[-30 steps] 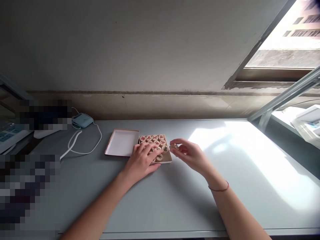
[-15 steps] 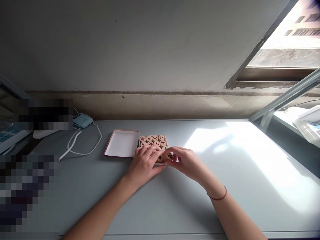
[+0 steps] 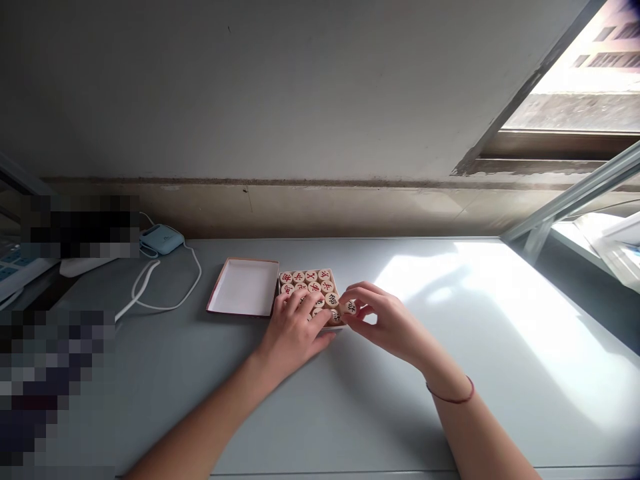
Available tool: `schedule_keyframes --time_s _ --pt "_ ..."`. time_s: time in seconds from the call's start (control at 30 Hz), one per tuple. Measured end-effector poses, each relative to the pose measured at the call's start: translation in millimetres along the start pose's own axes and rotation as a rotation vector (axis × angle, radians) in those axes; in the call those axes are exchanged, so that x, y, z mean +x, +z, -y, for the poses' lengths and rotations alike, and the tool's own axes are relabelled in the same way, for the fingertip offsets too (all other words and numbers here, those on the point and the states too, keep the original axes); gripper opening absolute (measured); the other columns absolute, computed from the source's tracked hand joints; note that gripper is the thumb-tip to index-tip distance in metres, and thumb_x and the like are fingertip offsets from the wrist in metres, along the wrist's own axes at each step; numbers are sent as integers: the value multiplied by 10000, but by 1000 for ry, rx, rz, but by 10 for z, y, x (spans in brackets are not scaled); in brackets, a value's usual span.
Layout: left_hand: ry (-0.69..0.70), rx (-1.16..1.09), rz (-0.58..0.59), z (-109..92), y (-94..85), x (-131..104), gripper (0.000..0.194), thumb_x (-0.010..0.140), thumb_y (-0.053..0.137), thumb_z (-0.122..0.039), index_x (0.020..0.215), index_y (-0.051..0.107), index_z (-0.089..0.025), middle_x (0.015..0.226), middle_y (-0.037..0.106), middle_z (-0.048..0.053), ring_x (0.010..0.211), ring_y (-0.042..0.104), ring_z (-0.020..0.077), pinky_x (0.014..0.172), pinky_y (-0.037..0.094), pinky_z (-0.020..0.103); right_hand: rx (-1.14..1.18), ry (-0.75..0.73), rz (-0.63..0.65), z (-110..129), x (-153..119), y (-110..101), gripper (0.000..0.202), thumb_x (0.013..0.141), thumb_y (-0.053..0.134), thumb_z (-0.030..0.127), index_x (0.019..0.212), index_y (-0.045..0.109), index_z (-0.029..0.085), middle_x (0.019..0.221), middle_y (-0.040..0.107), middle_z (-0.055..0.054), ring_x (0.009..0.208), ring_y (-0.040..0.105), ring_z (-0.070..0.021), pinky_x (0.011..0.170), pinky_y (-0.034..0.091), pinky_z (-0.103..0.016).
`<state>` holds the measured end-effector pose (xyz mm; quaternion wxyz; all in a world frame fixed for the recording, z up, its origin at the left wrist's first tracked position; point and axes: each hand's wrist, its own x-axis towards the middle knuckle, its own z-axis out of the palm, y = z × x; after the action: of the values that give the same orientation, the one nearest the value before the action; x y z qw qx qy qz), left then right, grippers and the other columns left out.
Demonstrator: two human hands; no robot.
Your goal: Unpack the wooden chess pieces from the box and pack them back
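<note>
Round wooden Chinese chess pieces (image 3: 314,287) with red and black characters fill an open shallow box (image 3: 336,283) in rows. Over the front left of the box lies my left hand (image 3: 296,322), fingers stretched and apart, fingertips on the pieces; some of them are hidden beneath it. Just off the box's right edge, my right hand (image 3: 380,313) pinches a single Chinese chess piece (image 3: 349,307) between thumb and fingers, its black character facing up toward me. Left of the box sits its lid (image 3: 245,288), white inside up.
The grey table (image 3: 390,407) runs back to the wall, with bright sunlight on its right side. A light blue device (image 3: 163,239) with a white cable (image 3: 194,283) is at the back left. Metal bars (image 3: 565,203) rise at the right near the window.
My right hand has moved slightly right, away from the box, with the piece in its fingers. More pieces at the box's front right corner now show. My left hand shifted slightly right.
</note>
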<state>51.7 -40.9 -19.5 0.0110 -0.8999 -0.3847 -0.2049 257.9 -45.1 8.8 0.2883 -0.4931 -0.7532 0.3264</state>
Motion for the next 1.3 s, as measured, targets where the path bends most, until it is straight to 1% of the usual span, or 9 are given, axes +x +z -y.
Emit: schedule_keyframes --time_s 0.27,0.43,0.77,0.87,0.97,1.03,1.13,1.2,1.3 --pt "23 -3 20 -16 -4 -9 237 859 622 -389 1056 638 -257 1238 576 77 1134 481 280 895 378 455 -38 1 69 33 -18 3 225 830 524 172 1024 606 252 1051 586 -49 757 632 -127 685 582 -298" --pt "-17 6 -2 79 -110 -44 370 793 703 -369 1114 584 -229 1237 576 91 1138 489 291 892 384 443 -179 -8 52 33 -16 61 92 855 540 200 929 576 241 956 595 -31 731 594 -131 608 522 -280" --pt "-91 63 -24 206 -101 -54 243 801 712 -345 976 585 -234 1189 612 79 1105 525 267 861 393 404 -298 -36 29 -50 7 174 47 860 554 178 869 551 224 991 593 -34 682 591 -126 625 507 -297" --pt "-165 21 -56 298 -125 -42 258 859 623 -434 1003 572 -226 1157 620 81 1060 551 255 847 408 384 -296 -37 12 -68 19 197 35 865 556 193 856 546 226 1006 595 -35 679 598 -125 622 511 -296" --pt "-346 -17 -73 473 -216 -70 255 934 472 -443 984 561 -209 1023 646 67 954 589 226 805 425 342 -273 -51 7 -51 20 186 8 878 553 229 886 551 231 1019 593 -39 713 612 -130 621 516 -288" --pt "-502 -29 13 587 -297 -99 253 922 465 -437 959 559 -206 911 652 47 844 609 214 739 431 318 -259 -60 -14 -37 16 170 65 897 532 255 955 556 236 1027 590 -46 724 614 -130 606 516 -281" --pt "-669 -188 264 683 -406 -126 229 902 457 -423 875 569 -226 806 662 5 740 619 192 646 416 280 -251 -59 -60 -32 12 151 143 920 496 277 1048 546 240 1034 590 -53 731 615 -131 592 517 -276" --pt "-688 -298 363 689 -450 -125 268 914 411 -404 780 568 -231 798 672 -7 749 623 179 648 410 266 -255 -54 -81 -39 12 144 166 927 485 287 1076 540 241 1025 594 -54 732 616 -135 588 516 -277" --pt "-684 -299 381 659 -471 -109 315 915 377 -387 715 563 -229 816 668 -2 756 607 177 666 402 267 -261 -50 -92 -52 13 142 179 930 474 289 1090 541 243 1016 601 -56 729 617 -140 577 513 -276"
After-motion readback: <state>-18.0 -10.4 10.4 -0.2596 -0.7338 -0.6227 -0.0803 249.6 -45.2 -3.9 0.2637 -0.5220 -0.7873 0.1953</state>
